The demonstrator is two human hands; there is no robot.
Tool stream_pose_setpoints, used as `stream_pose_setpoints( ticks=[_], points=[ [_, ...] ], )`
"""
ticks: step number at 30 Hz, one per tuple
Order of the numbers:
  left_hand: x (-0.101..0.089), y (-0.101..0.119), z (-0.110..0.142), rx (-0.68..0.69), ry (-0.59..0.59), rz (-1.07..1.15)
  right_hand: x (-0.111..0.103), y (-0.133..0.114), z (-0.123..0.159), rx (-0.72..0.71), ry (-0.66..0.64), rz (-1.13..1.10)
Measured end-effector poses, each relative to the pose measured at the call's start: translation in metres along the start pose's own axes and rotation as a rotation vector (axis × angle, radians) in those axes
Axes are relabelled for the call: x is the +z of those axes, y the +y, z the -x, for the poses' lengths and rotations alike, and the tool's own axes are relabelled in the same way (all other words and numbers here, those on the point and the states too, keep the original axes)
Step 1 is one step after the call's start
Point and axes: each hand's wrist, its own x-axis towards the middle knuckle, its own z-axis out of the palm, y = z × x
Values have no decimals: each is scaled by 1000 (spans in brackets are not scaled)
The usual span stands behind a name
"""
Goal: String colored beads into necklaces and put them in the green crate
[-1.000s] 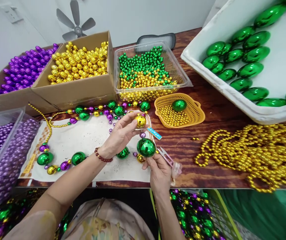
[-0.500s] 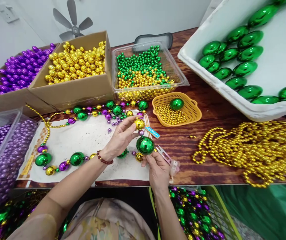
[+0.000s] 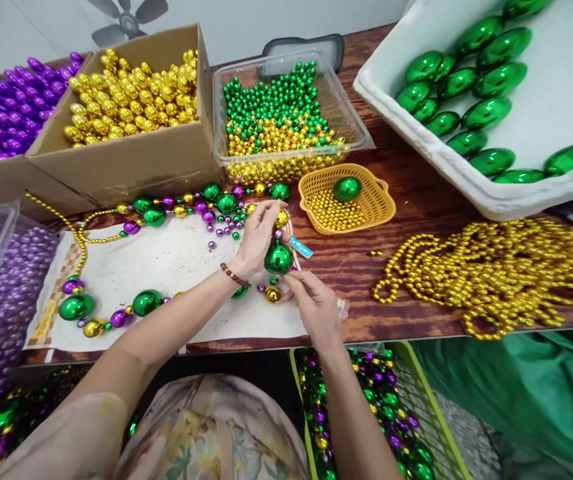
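A bead necklace (image 3: 147,303) of green, gold and purple balls lies looped over a white cloth (image 3: 166,257). Near the cloth's right end, my left hand (image 3: 259,240) is closed on this strand, beside a gold ball (image 3: 282,218) and a large green ball (image 3: 279,259). My right hand (image 3: 315,307) pinches thumb and finger together just right of the green ball, seemingly on the thin string; the fingertips are too small to make out fully. Below the green ball hangs another gold ball (image 3: 273,294). A blue label (image 3: 301,247) lies right of the strand.
Boxes of purple beads (image 3: 16,100) and gold beads (image 3: 136,97) stand behind, with a clear tub (image 3: 356,137) of small beads and an orange basket (image 3: 391,207). A foam box (image 3: 391,120) is at right above gold bead strands (image 3: 491,273). A green crate (image 3: 441,413) sits below the table edge.
The view has tipped down slightly. My left hand has moved from pinching the gold ball to beside the green ball. My right fingers have shifted from beneath that ball to its right side.
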Motion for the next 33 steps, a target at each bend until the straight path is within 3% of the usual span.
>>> stream_pose_setpoints(
  ticks=[5,9,13,17,20,22,27,29,33],
  points=[
    [6,1,-8,-119,-324,-170,-30,-27,-47,2,207,-113],
    [13,1,-4,-152,-496,-239,-36,-34,-78,46,144,-281],
    [15,0,-6,-168,-588,-328,-35,-27,-82,49,151,-357],
    [14,4,-11,-146,-731,-460,-43,-20,-85,-34,414,-399],
    [16,11,-15,-180,-795,-527,-54,-19,-90,-20,573,-465],
    [19,15,-18,-212,-800,-533,-59,-19,-90,6,533,-520],
    [33,26,-24,-259,-789,-554,-58,-22,-78,44,219,-550],
    [37,31,-26,-284,-813,-576,-59,-23,-77,26,225,-540],
    [43,41,-27,-267,-852,-601,-70,-26,-85,-32,357,-546]
  ],
)
